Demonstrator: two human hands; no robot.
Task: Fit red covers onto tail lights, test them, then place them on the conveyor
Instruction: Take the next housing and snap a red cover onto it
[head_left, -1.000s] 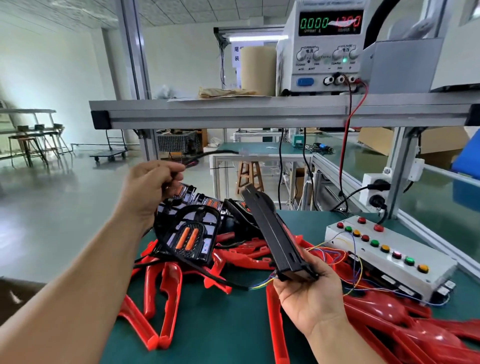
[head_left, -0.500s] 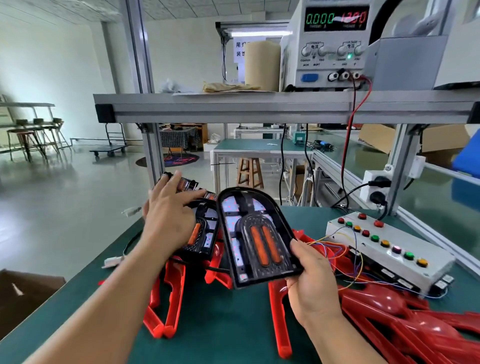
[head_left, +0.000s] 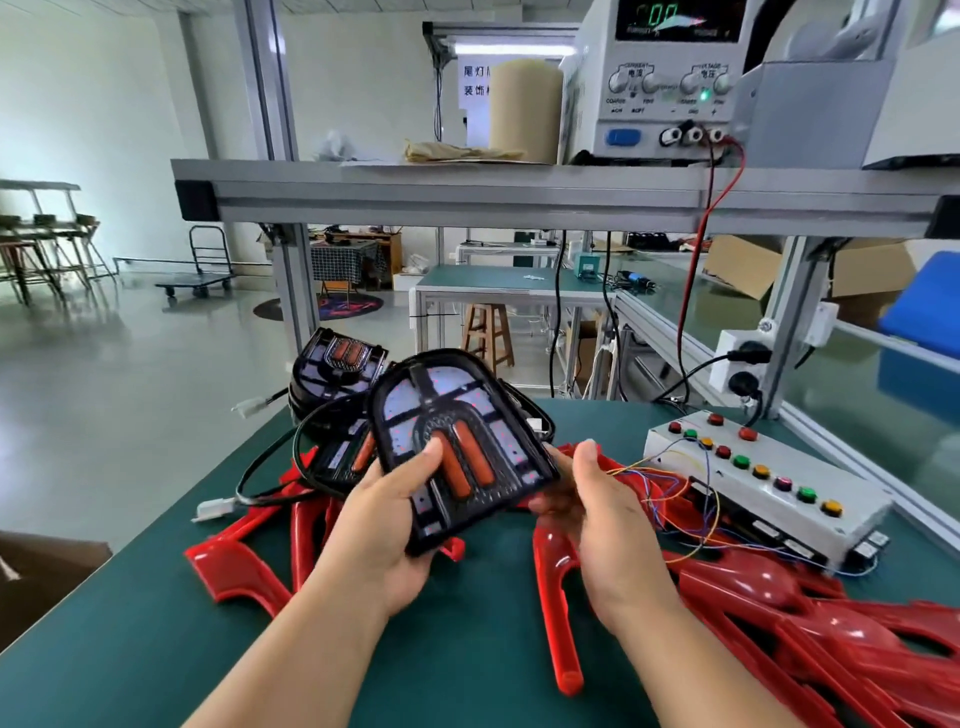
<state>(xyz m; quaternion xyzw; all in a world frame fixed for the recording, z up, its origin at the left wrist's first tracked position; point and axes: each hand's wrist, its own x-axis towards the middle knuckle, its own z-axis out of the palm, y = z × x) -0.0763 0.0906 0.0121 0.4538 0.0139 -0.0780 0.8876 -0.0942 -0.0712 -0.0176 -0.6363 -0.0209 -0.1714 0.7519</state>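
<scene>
I hold a black arch-shaped tail light (head_left: 457, 441) with two orange strips face up over the green table (head_left: 156, 639). My left hand (head_left: 387, 525) grips its lower left edge, thumb on the face. My right hand (head_left: 602, 514) holds its right edge, thumb up beside it. Red covers (head_left: 556, 597) lie scattered under and around my hands, with a bigger heap (head_left: 810, 613) at the right. Two more black tail lights (head_left: 337, 364) are stacked behind, their black cable and white plug (head_left: 215, 508) trailing left.
A white test box (head_left: 763, 483) with coloured buttons and thin loose wires sits at the right. A power supply (head_left: 670, 78) stands on the overhead aluminium shelf (head_left: 467, 189), red lead hanging down. The table's left edge drops to open floor and a cardboard box (head_left: 47, 571).
My left hand left the stacked tail lights and took hold of the held light's left edge. The light came lower and nearer me, now held by both hands.
</scene>
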